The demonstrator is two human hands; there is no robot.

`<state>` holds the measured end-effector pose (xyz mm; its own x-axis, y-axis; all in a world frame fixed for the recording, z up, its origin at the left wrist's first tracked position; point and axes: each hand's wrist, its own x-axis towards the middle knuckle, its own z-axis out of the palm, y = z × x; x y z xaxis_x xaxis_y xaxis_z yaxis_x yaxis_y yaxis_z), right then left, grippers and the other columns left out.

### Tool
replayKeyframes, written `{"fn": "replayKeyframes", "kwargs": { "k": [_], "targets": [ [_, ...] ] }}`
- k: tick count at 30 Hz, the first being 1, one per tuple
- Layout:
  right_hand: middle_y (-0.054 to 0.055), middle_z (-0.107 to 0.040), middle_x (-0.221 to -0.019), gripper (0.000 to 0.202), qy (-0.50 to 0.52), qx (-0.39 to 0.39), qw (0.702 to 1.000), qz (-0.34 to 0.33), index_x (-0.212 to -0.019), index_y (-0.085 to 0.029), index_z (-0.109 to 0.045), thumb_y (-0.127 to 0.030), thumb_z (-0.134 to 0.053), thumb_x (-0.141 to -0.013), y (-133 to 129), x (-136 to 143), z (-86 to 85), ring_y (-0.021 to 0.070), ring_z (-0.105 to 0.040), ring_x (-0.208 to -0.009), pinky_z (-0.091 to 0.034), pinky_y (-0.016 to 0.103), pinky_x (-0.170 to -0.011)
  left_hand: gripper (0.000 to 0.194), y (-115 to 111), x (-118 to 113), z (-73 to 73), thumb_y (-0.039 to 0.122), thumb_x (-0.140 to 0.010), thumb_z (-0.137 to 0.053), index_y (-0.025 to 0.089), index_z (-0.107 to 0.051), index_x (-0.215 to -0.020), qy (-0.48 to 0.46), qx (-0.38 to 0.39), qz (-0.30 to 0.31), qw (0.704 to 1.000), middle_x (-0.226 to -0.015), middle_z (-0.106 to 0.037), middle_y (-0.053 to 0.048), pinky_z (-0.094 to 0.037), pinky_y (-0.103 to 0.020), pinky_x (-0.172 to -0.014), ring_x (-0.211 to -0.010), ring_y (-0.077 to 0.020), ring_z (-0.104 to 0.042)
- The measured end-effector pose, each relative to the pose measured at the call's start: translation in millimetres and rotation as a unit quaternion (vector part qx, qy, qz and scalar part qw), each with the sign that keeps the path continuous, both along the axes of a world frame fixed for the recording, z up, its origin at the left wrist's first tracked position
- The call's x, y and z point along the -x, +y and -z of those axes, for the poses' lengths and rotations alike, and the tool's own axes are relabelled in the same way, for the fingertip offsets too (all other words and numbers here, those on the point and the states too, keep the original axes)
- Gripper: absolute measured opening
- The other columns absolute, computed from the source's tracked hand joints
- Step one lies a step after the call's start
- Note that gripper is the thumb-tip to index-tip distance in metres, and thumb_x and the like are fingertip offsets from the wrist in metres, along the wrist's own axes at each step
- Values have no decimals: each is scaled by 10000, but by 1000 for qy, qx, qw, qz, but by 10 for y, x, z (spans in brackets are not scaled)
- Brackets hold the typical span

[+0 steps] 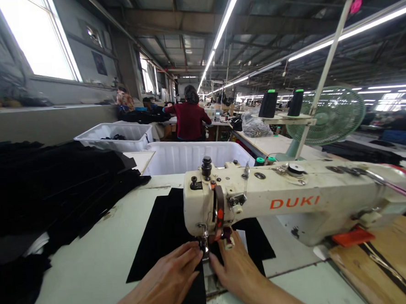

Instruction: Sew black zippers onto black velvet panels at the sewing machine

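A cream sewing machine (254, 194) marked DUKI stands over black fabric (156, 237) on a pale green table (92, 259). My left hand (172, 273) lies on the fabric just left of the needle and presser foot (205, 249), its fingers close together and pointing at the foot. To the right of the foot, my right hand (235, 264) rests on the fabric with thumb and fingers apart, some fingertips hidden behind the machine head. A small white label (242, 237) shows beside the right hand.
Piles of black fabric (53, 184) cover the left side. White bins (196, 154) stand behind the table. Thread cones (269, 104) and a green fan (328, 115) are at the back right. A person in dark red (189, 120) sits ahead, facing away.
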<state>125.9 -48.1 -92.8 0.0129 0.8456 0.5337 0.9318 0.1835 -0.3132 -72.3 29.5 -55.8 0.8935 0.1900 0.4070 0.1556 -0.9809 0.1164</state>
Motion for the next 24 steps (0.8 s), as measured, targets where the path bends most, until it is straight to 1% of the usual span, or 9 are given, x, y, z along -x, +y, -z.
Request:
{"fn": "replayKeyframes", "kwargs": {
  "k": [2,5,10,13,15,18,20,22,24],
  "targets": [
    [167,-623,-1147,382,-24,19,999,29,-1144,-143,-613,-135,-621,-763,12,18,43,331,-587,-1079,-492,510,-935,448,2,10,19,166,-977,-499,184,-472,-1425,-2,-2,0,1000,-1318,-635,-82,-464,-292,-1054,-1267,-196,-554],
    [170,-643,-1103,365,-36,37,997,51,-1117,-139,-636,-142,-634,-751,90,42,70,350,-593,-1069,-491,526,-924,434,14,16,34,191,-979,-517,196,-501,-1412,2,-15,-10,1000,-1312,-643,-70,-460,-289,-1053,-1249,-201,-573],
    [135,-666,-1052,274,-31,36,997,62,-1095,-182,-647,-130,-541,-849,348,26,28,333,-594,-1063,-459,550,-948,425,25,8,14,196,-957,-550,220,-543,-1381,-6,-9,-2,1000,-1295,-659,-45,-451,-257,-1038,-1221,-190,-597],
    [123,-659,-1094,248,-40,31,999,18,-1073,-191,-648,-125,-553,-854,325,-64,-103,306,-591,-1056,-481,493,-943,409,19,20,5,199,-959,-528,257,-566,-1362,-20,11,-15,1000,-1305,-654,-32,-479,-279,-1017,-1199,-197,-615],
    [120,-645,-1133,264,-49,30,998,-22,-1091,-188,-640,-155,-623,-830,188,-141,-221,300,-582,-1066,-503,455,-923,402,14,31,1,203,-969,-494,273,-573,-1357,-33,32,-20,999,-1309,-652,-26,-494,-287,-1011,-1190,-195,-622],
    [118,-633,-1154,322,-81,11,994,-69,-1168,-192,-611,-224,-682,-855,-38,-226,-342,310,-572,-1068,-505,479,-911,393,-10,36,-45,215,-977,-472,286,-586,-1346,-36,41,-23,998,-1283,-669,-17,-501,-293,-1013,-1179,-194,-630],
    [97,-652,-1124,247,-106,-22,988,-109,-1151,-208,-617,-209,-650,-906,-99,-237,-336,284,-589,-1032,-502,463,-908,382,-48,33,-117,208,-980,-454,280,-611,-1321,-37,40,-28,998,-1246,-690,-20,-516,-296,-1000,-1153,-199,-647],
    [68,-676,-1057,162,-116,-52,981,-145,-1090,-213,-635,-162,-600,-941,-76,-214,-266,239,-613,-964,-514,403,-878,396,-94,30,-201,182,-983,-422,280,-623,-1310,-39,46,-33,998,-1228,-700,-22,-522,-308,-998,-1151,-206,-649],
    [57,-686,-1010,135,-119,-66,979,-151,-1061,-203,-639,-149,-579,-952,-15,-182,-175,225,-621,-923,-522,379,-849,418,-121,28,-251,158,-983,-401,287,-621,-1314,-44,59,-35,997,-1239,-695,-17,-512,-319,-1013,-1172,-209,-636]
  ]
}}
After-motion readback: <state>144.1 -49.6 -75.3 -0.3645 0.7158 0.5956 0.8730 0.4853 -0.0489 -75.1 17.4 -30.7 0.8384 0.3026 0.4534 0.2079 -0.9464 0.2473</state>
